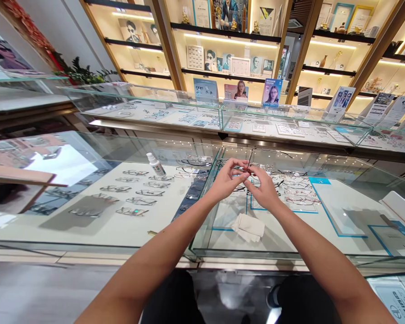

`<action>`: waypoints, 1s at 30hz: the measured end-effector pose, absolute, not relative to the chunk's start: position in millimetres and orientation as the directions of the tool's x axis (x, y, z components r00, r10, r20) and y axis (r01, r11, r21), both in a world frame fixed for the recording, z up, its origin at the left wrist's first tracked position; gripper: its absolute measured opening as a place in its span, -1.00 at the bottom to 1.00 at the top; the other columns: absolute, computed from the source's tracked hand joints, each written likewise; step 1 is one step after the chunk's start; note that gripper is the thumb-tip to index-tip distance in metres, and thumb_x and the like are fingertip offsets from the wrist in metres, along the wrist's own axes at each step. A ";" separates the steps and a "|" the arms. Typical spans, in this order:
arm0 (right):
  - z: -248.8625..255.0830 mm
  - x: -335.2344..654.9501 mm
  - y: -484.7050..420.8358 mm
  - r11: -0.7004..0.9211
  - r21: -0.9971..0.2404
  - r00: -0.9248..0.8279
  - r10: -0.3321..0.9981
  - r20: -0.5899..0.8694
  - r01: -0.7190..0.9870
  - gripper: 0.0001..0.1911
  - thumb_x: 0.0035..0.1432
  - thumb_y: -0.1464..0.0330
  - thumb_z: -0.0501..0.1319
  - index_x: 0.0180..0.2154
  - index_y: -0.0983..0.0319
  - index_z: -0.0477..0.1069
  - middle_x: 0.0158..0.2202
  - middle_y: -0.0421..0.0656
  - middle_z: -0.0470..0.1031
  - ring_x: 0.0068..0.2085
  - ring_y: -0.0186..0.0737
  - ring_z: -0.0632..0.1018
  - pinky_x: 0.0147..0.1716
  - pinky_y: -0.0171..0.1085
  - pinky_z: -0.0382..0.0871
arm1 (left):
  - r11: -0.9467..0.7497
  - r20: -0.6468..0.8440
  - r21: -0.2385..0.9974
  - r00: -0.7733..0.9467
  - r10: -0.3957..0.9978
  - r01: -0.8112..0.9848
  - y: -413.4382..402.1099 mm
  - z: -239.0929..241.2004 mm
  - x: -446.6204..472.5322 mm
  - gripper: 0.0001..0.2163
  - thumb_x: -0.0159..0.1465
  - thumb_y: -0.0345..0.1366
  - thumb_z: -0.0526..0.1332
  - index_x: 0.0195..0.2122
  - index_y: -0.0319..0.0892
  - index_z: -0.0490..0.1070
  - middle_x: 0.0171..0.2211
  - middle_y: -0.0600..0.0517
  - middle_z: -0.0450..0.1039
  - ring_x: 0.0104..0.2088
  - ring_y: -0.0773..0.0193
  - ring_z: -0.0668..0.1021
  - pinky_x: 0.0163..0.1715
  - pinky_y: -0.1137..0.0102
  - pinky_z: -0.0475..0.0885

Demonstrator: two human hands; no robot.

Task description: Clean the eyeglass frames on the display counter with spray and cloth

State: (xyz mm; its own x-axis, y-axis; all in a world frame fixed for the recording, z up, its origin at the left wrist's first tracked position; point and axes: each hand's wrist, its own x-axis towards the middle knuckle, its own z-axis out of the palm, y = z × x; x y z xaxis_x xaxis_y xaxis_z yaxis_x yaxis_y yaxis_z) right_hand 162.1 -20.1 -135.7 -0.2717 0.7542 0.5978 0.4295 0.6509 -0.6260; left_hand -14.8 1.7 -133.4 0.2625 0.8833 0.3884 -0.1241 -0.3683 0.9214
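My left hand [227,180] and my right hand [263,188] meet above the glass display counter [202,245]. Both pinch a thin dark pair of glasses [260,155] between fingertips; its slim frame rises from my fingers and runs off to the right. A folded white cloth [249,227] lies on the glass just below my hands. A small white spray bottle [155,164] lies on the counter to the left of my left hand.
Rows of eyeglass frames [135,191] fill the case under the glass. A second glass counter [222,112] with promo cards stands behind. Lit shelves [229,42] with pictures and trophies line the back wall. A white tray [401,207] sits at the right edge.
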 end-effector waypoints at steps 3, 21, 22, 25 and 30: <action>-135.3 161.3 -21.3 0.653 -0.628 -0.261 0.752 0.605 0.424 -0.69 0.40 0.16 0.19 0.06 0.13 0.49 0.05 0.01 0.65 0.02 0.01 0.60 0.07 0.03 0.48 | -0.341 0.372 0.927 0.287 0.883 -0.154 3.4 -135.6 -13.7 -0.49 0.15 0.02 0.50 -0.11 -0.12 0.28 0.22 -0.22 0.45 -0.18 0.25 0.68 -0.22 0.34 0.59; -123.3 175.6 -13.8 0.585 -0.732 -0.019 0.785 0.619 0.349 -0.64 0.42 0.06 0.15 -0.13 0.14 0.59 -0.07 -0.05 0.70 -0.02 -0.03 0.63 0.06 -0.04 0.46 | 0.182 0.212 0.950 -0.952 0.220 0.254 62.2 -132.1 -147.7 -0.44 0.17 -0.51 0.26 0.19 -0.14 0.17 0.32 -0.29 0.30 0.38 -0.18 0.31 0.35 -0.05 0.19; -122.9 176.0 -13.2 0.587 -0.730 -0.015 0.782 0.623 0.350 -0.64 0.42 0.05 0.14 -0.14 0.14 0.58 -0.07 -0.05 0.70 -0.01 -0.03 0.63 0.07 -0.04 0.46 | 0.209 0.164 0.953 -0.955 0.245 0.218 64.4 -136.8 -150.9 -0.43 0.16 -0.52 0.26 0.19 -0.13 0.16 0.32 -0.29 0.31 0.39 -0.19 0.31 0.35 -0.08 0.18; -123.0 176.9 -10.9 0.599 -0.722 -0.008 0.772 0.636 0.346 -0.63 0.42 0.05 0.13 -0.15 0.15 0.57 -0.07 -0.05 0.69 -0.01 -0.03 0.63 0.07 -0.04 0.45 | 0.257 0.062 0.955 -0.946 0.319 0.149 68.1 -148.0 -156.5 -0.50 0.20 -0.53 0.20 0.14 -0.10 0.15 0.25 -0.31 0.39 0.40 -0.22 0.30 0.34 -0.21 0.13; -123.2 177.6 -7.7 0.601 -0.711 0.000 0.764 0.645 0.365 -0.63 0.43 0.03 0.12 -0.15 0.14 0.55 -0.09 -0.05 0.68 -0.05 -0.05 0.62 0.04 -0.06 0.44 | 0.268 0.021 0.957 -0.943 0.332 0.116 69.1 -151.3 -161.4 -0.75 0.26 -0.53 0.13 -0.09 -0.11 0.22 0.16 -0.34 0.45 0.36 -0.27 0.35 0.31 -0.28 0.10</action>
State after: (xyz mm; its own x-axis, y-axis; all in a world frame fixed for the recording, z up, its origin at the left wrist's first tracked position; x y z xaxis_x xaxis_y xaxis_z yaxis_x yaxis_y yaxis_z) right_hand 177.6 -7.7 -123.2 -0.0004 0.7639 0.6453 0.3645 0.6010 -0.7112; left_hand -161.4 69.1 -151.3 -0.9431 0.3317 0.0213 0.1157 0.2676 0.9565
